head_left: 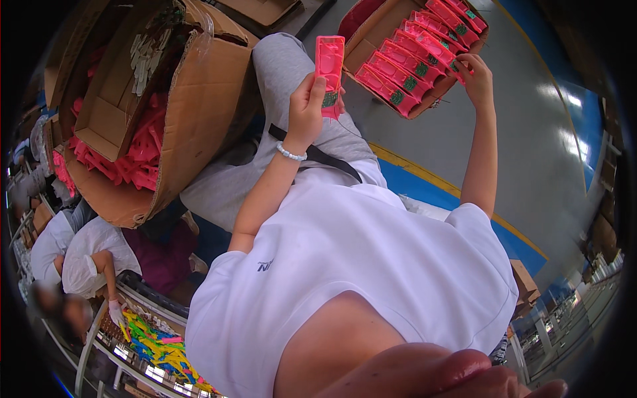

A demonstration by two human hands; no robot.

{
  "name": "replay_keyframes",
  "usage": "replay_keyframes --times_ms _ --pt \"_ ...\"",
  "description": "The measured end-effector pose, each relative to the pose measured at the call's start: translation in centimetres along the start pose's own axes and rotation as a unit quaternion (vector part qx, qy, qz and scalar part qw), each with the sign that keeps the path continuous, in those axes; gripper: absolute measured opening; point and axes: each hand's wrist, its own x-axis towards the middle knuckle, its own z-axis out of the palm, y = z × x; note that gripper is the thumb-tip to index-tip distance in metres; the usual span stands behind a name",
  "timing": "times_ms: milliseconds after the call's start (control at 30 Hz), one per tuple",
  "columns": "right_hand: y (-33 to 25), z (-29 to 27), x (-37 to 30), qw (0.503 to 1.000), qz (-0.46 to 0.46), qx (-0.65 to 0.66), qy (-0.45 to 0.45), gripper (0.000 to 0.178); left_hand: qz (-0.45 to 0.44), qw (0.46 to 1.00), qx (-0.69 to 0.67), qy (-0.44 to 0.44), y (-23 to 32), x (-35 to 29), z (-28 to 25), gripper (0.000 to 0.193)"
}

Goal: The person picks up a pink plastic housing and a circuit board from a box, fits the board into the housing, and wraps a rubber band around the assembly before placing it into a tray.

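Observation:
My left hand (306,109) is closed around a pink plastic casing (330,58), held upright above my grey-trousered leg. A small green circuit board (330,99) sits at the casing's lower end, and a thin dark wire trails from it. At the right, my right hand (476,78) reaches to the edge of a cardboard box (379,34). Its fingertips pinch the end of a pink casing (460,74) there, partly hidden by the fingers. Several similar pink casings (401,63) with green boards lie in rows inside this box.
To my left stands a large, open cardboard box (199,106) full of loose pink plastic parts (149,142). A smaller carton (99,123) with white pieces rests in it. Behind at lower left, a co-worker's gloved hand (117,315) touches colourful plastic parts (162,348) on a table.

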Motion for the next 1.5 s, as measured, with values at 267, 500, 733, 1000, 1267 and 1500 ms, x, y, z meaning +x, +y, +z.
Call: replay_keyframes --times_ms 267,500,733,1000,1267,1500 --pt "1.0 -2.3 2.1 0.984 0.045 0.102 -0.141 0.017 -0.002 1.000 -0.001 0.007 -0.1 -0.3 -0.4 0.036" --pt "1.1 -2.5 4.5 0.957 0.050 0.032 -0.284 0.016 0.000 1.000 0.013 0.010 -0.1 -0.5 -0.5 0.036" --pt "1.8 -2.1 4.5 0.965 0.053 0.045 -0.254 0.018 -0.004 1.000 0.012 0.004 -0.5 -0.5 -0.6 0.036" --pt "0.6 -2.3 3.0 0.981 -0.016 -0.005 -0.193 0.030 -0.014 1.000 0.018 -0.005 -0.4 -0.5 -0.4 0.036" --pt "-0.8 -0.8 -0.9 0.995 -0.045 -0.039 -0.074 0.036 -0.026 0.999 -0.010 0.023 -0.8 -0.3 -0.9 0.036" --pt "-2.2 -1.6 -2.4 0.998 0.014 -0.026 0.050 0.041 -0.021 0.998 -0.032 0.044 -0.7 -0.2 -1.7 0.036"
